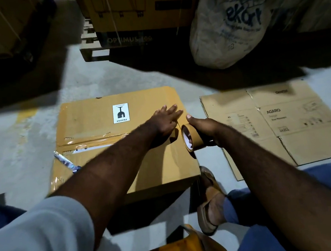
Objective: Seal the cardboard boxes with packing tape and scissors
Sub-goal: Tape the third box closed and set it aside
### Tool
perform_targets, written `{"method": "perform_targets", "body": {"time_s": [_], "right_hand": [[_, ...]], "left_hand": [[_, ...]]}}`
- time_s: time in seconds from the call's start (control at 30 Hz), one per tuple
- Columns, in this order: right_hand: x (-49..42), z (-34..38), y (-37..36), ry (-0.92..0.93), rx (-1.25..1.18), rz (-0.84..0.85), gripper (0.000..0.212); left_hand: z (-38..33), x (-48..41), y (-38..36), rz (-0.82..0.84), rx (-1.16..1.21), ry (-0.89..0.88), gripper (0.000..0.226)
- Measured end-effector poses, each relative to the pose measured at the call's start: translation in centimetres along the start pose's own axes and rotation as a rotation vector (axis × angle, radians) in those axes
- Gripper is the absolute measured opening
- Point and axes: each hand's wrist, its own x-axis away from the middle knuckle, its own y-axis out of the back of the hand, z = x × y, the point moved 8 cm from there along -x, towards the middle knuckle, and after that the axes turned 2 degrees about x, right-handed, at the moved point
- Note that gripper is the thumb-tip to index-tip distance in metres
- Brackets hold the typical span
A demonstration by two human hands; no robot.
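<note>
Closest in, a grey sleeve point(40, 234) covers the left upper arm, and blue trousers point(259, 242) show on the right. A foot in a tan sandal point(210, 201) is planted on the floor point(9, 137), just beside the box's near right corner.

The box point(105, 126) lies flat on the floor in front of the person, lid up. Glossy tape already crosses its left half, and a white sticker point(121, 113) on top reads FRAGILE. The left hand point(166, 119) rests on the lid near the right edge, palm down, fingers straight and pressed flat to the cardboard. The right hand point(202, 126) is curled round the tape roll point(191, 139), thumb pointing forward. It holds the roll on edge at the box's right edge, just beside the left hand. Whether a strip runs from the roll to the lid I cannot tell in this light.

A blue and white thing point(64, 162) lies on the box's left edge, too blurred to name.

To the right, a flattened carton point(281, 146) lies on the floor. Further back a pale printed sack point(226, 25) slumps beside a pallet point(93, 51) stacked with cartons point(141, 8).
</note>
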Motion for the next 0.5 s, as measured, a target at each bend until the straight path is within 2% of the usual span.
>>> {"method": "perform_targets", "body": {"time_s": [0.1, 0.23, 0.3, 0.43, 0.5], "right_hand": [[1.1, -1.5, -0.7, 0.079, -0.193, 0.064, 0.053], [2.9, -3.0, -0.9, 0.143, -0.338, -0.02, 0.027], [3.1, -2.9, -0.9, 0.178, -0.361, -0.039, 0.026], [2.9, -2.4, -0.4, 0.191, -0.308, -0.08, 0.039], [2.6, -2.0, 0.0, 0.18, -0.283, -0.093, 0.043]], "left_hand": [[-1.2, 0.8, 0.1, 0.008, -0.026, -0.076, 0.059], [-1.9, 2.0, -0.4, 0.056, -0.093, -0.125, 0.075], [-2.3, 2.4, -0.4, 0.088, -0.109, -0.129, 0.08], [-2.3, 2.5, -1.2, 0.131, -0.113, -0.103, 0.06], [-2.2, 2.4, -1.5, 0.145, -0.096, -0.074, 0.058]]}}
